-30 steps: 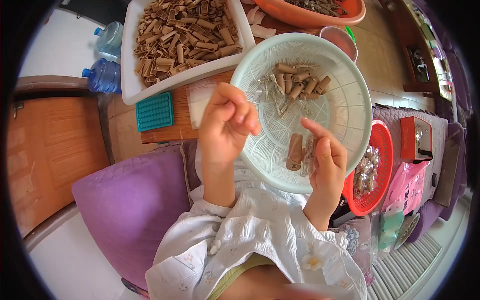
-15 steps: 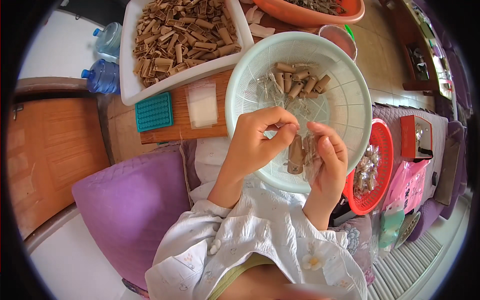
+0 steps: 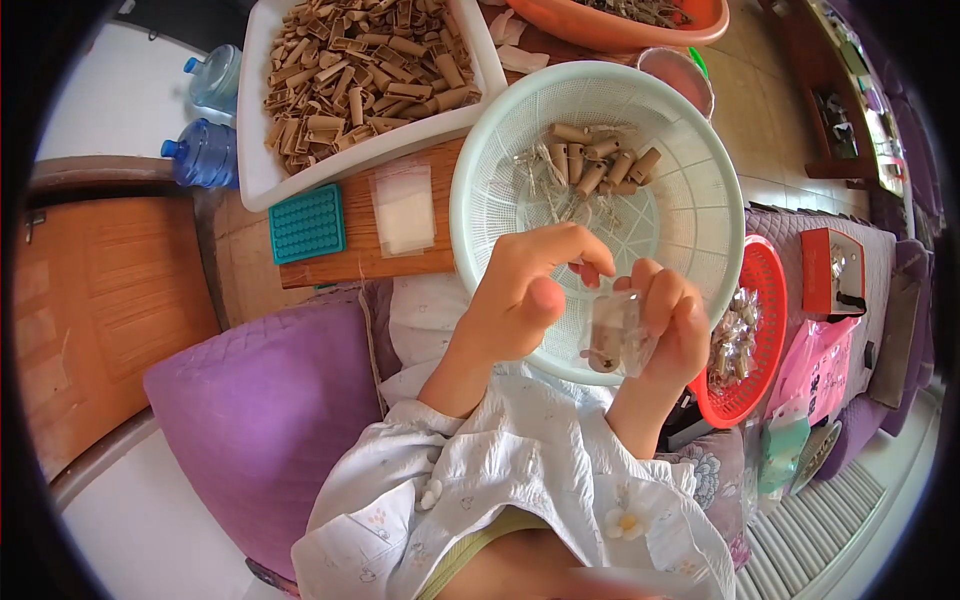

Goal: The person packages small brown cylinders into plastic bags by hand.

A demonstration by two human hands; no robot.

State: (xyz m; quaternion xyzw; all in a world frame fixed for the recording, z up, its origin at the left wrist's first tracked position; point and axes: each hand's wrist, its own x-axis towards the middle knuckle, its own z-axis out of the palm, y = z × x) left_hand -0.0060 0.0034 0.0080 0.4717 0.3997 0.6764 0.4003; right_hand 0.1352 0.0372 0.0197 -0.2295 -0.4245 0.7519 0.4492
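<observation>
Over the near part of a pale green mesh basket (image 3: 470,150), my right hand (image 3: 672,322) pinches a small clear plastic bag (image 3: 632,340). A brown tube-shaped piece (image 3: 606,345) shows through the bag, its end with a small dark mark toward me. To the left is my left hand (image 3: 525,290), thumb and forefinger apart, with nothing seen between them. Farther back in the basket lie several brown tube pieces (image 3: 592,178) among crumpled clear wrappers (image 3: 535,170).
A white tray (image 3: 258,150) heaped with brown pieces stands at the far left. On the wooden table (image 3: 360,265) lie a teal ridged tray (image 3: 308,224) and a stack of clear bags (image 3: 404,210). At right is a red basket (image 3: 768,330) of wrapped pieces; an orange basin (image 3: 600,30) is behind.
My left hand has let go of its pinch near the bag's top and opened. My right hand has turned the bagged tube piece slightly, tilting its marked end toward me.
</observation>
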